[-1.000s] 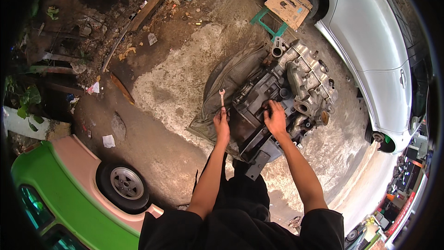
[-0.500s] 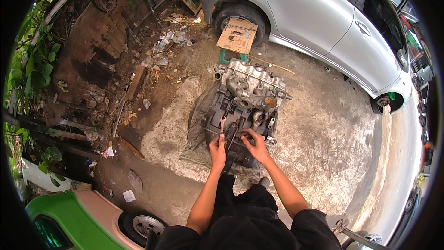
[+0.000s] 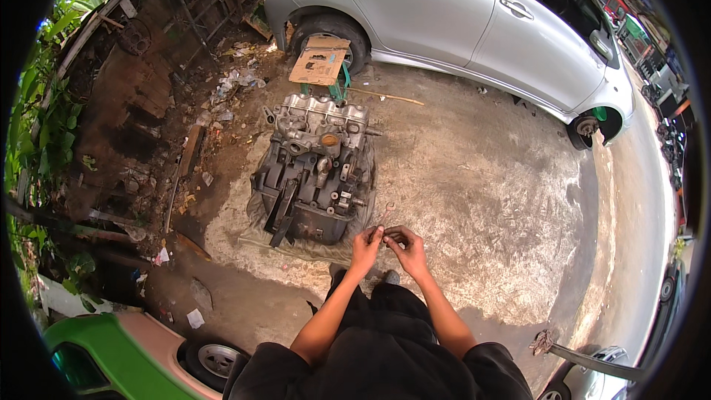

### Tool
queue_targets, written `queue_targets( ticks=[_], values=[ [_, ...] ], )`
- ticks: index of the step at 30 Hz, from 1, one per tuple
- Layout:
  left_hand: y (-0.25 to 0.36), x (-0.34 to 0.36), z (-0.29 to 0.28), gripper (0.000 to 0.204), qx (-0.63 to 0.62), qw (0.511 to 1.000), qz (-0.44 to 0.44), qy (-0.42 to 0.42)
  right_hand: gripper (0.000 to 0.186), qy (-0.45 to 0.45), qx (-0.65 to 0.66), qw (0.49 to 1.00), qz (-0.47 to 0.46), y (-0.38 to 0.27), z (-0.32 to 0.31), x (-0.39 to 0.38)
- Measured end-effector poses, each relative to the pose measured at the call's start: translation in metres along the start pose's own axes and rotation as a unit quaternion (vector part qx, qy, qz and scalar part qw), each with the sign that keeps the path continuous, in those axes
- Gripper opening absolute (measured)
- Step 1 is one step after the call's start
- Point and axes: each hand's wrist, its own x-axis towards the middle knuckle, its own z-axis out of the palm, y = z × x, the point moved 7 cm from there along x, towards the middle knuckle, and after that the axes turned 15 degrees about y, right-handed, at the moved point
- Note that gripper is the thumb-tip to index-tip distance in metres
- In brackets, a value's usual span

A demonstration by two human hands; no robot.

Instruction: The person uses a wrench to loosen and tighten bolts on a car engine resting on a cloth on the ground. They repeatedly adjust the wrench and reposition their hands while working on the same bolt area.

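Just off the near right corner of the engine (image 3: 318, 170), the left hand (image 3: 364, 252) pinches a wrench (image 3: 388, 212); the right hand (image 3: 409, 250) curls alongside, its grip I can't tell.

With an engine (image 3: 320, 178) sitting at its eleven o'clock, the left hand (image 3: 364, 253) is holding a wrench (image 3: 389, 208) beside the right hand (image 3: 408, 251)

No writing, number or sign can be read, whether on the engine (image 3: 311, 170) at nine o'clock or on the silver car (image 3: 437, 26) at one o'clock.
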Motion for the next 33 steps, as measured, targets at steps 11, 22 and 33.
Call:
queue_targets(
  ticks=[11,22,33],
  values=[
    [0.037,0.044,0.099,0.027,0.064,0.996,-0.041,-0.049,0.014,0.085,-0.049,0.995,-0.012,0.000,-0.074,0.087],
    [0.017,0.229,0.224,0.019,0.019,0.999,-0.015,-0.034,0.012,0.039,-0.024,0.998,-0.030,0.010,-0.091,0.311],
    [0.088,0.422,0.266,0.034,0.097,0.995,0.023,-0.020,0.026,-0.081,0.016,0.996,0.021,-0.020,-0.041,0.545]
  ],
)
